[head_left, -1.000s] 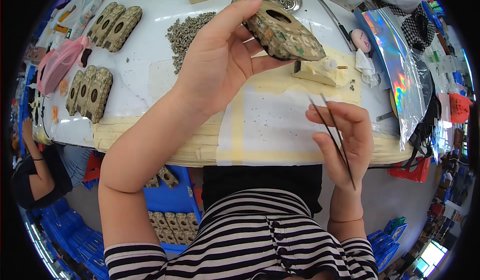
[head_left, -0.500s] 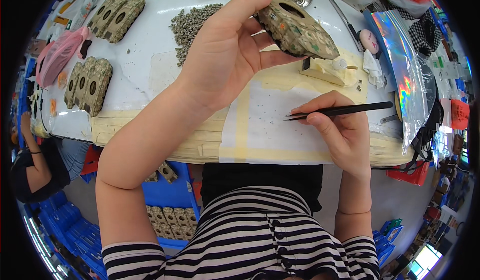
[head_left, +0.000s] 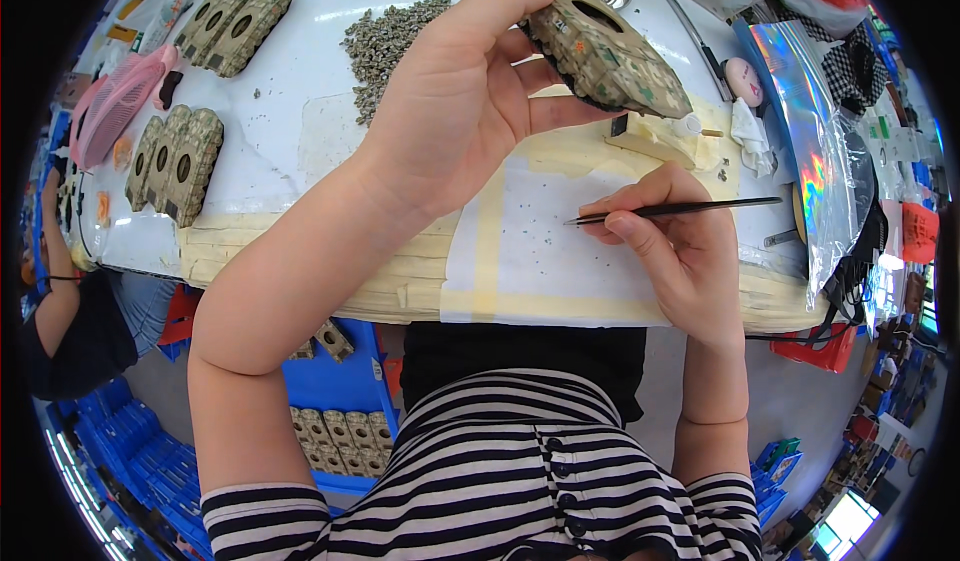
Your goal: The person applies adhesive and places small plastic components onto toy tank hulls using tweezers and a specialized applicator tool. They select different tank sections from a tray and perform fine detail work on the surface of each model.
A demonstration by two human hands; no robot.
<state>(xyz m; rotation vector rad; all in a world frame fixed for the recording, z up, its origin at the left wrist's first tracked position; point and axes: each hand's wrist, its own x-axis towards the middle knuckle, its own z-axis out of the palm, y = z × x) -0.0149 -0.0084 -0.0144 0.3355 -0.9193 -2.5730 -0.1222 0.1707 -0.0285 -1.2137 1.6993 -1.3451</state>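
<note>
My left hand [head_left: 465, 91] is closed round a camouflage toy tank hull [head_left: 620, 51], raised and tilted above the table, with a dark oval hole in its face. The thumb lies over its far end, and some of the fingers pass underneath. My right hand [head_left: 680, 251] pinches black tweezers [head_left: 700, 207], whose tips point left over a white sheet [head_left: 540, 281]. Tiny dark specks lie scattered on that sheet. The tweezer tips look pressed together; whether a speck sits between them is too small to tell.
A heap of small metallic pieces [head_left: 385, 51] lies behind my left wrist. More camouflage hulls [head_left: 180, 166] stand in two groups at left, near a pink mesh basket [head_left: 120, 106]. A taped block [head_left: 660, 141], a shiny plastic bag [head_left: 800, 151] and a blue crate [head_left: 335, 376] with hulls surround me.
The tweezer tips have come together and shifted slightly left and up. The hull in my left hand has moved a little to the right.
</note>
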